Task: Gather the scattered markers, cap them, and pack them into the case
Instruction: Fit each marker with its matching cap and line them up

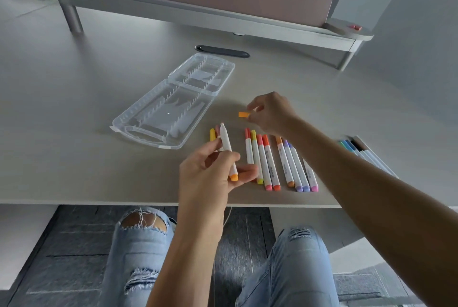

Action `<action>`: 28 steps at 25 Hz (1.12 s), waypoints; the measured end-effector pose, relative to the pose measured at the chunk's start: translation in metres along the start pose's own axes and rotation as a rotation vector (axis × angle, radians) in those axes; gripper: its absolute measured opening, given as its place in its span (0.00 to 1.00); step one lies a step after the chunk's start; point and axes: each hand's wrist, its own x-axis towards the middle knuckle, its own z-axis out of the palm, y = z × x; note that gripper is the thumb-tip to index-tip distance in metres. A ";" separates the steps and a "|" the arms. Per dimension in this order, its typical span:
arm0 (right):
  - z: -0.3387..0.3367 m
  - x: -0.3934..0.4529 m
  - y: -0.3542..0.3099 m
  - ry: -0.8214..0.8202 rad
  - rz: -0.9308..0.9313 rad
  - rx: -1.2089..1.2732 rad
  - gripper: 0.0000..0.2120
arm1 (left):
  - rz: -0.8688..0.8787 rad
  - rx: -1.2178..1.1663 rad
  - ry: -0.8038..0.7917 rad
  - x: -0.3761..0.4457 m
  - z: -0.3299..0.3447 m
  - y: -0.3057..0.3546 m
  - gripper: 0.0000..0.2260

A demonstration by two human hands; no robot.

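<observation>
On the desk [74, 108], clear case [171, 103] lies open.

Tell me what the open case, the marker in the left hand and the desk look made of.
Case: clear glossy rigid plastic; the desk shows through it and its ribs catch light.
Marker: smooth white plastic barrel, orange end, probably.
Desk: matte beige top, likely laminate; no grain shows.

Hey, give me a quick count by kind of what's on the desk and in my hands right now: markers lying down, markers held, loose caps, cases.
Markers lying on the desk: at least 14, some partly hidden
Marker held in left hand: 1
Loose orange cap in right hand: 1
Open clear case: 1
Total: at least 17
</observation>
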 end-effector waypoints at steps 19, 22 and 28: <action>-0.031 -0.098 0.020 -0.318 -0.308 0.703 0.12 | 0.029 0.218 -0.055 -0.035 -0.001 -0.011 0.19; -0.041 -0.104 0.016 -0.349 -0.368 0.643 0.14 | 0.040 0.232 -0.067 -0.041 0.001 -0.010 0.17; -0.031 -0.122 -0.001 -0.146 -0.197 0.863 0.10 | 0.074 0.151 -0.042 -0.051 0.019 -0.016 0.18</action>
